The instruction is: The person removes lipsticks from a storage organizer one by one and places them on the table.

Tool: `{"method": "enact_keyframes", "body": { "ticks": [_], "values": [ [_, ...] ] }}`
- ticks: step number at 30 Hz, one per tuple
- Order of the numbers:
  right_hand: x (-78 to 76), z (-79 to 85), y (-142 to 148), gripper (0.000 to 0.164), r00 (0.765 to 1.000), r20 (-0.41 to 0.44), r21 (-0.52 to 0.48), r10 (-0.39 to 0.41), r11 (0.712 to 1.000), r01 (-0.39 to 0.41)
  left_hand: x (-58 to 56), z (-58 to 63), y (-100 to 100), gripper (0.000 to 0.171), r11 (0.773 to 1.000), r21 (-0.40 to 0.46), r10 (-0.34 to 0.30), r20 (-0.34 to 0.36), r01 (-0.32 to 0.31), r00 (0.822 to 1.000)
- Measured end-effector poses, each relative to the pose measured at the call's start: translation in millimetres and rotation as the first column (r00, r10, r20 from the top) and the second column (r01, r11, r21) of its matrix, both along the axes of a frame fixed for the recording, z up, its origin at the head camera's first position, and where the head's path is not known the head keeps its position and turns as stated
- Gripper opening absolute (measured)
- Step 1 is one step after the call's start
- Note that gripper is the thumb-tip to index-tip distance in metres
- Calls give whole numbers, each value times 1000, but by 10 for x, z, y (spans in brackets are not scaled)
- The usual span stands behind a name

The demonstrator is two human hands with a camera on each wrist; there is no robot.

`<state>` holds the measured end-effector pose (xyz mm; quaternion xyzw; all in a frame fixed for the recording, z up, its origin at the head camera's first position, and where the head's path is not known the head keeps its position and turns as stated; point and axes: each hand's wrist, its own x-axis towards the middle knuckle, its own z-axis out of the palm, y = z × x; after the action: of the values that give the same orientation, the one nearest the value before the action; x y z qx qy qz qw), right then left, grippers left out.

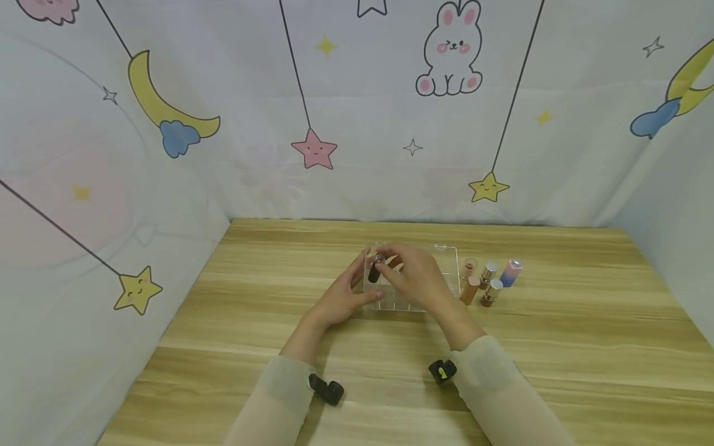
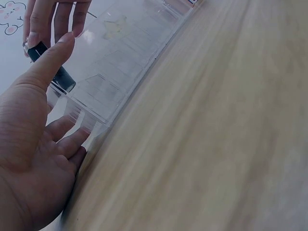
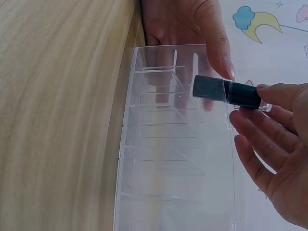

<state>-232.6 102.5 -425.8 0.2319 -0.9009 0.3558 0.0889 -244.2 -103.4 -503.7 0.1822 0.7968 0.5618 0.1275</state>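
Note:
A clear divided organizer box (image 1: 398, 302) sits on the table, seen also as transparent compartments (image 3: 159, 144) in the right wrist view. My left hand (image 1: 341, 298) holds its left end, with the fingers along the end wall and the thumb (image 2: 53, 60) reaching over the rim. Between right thumb and fingers, my right hand (image 1: 415, 275) pinches a dark lipstick tube (image 3: 233, 92) by its clear-tipped end. The tube's lower half shows through the box's clear wall, over the leftmost compartments; whether it touches the bottom I cannot tell.
Several lipstick tubes stand right of the box: a pink-and-blue one (image 1: 511, 273), an orange-brown one (image 1: 470, 291), and silver-capped ones such as this tube (image 1: 491, 293). A patterned white curtain (image 1: 379, 124) hangs behind the wood-grain table (image 1: 586, 322).

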Motion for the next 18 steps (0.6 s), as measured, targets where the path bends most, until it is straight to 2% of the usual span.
{"method": "enact_keyframes", "body": {
  "ticks": [11, 18],
  "values": [
    [26, 17, 33, 33, 1000, -1, -15, -20, 1000, 20, -4, 8, 0, 99, 1000, -3, 6, 23, -6, 1000],
    [62, 50, 62, 35, 1000, -1, -27, -30, 999, 30, -1, 9, 3, 100, 1000, 5, -6, 8, 6, 1000]
  ]
}}
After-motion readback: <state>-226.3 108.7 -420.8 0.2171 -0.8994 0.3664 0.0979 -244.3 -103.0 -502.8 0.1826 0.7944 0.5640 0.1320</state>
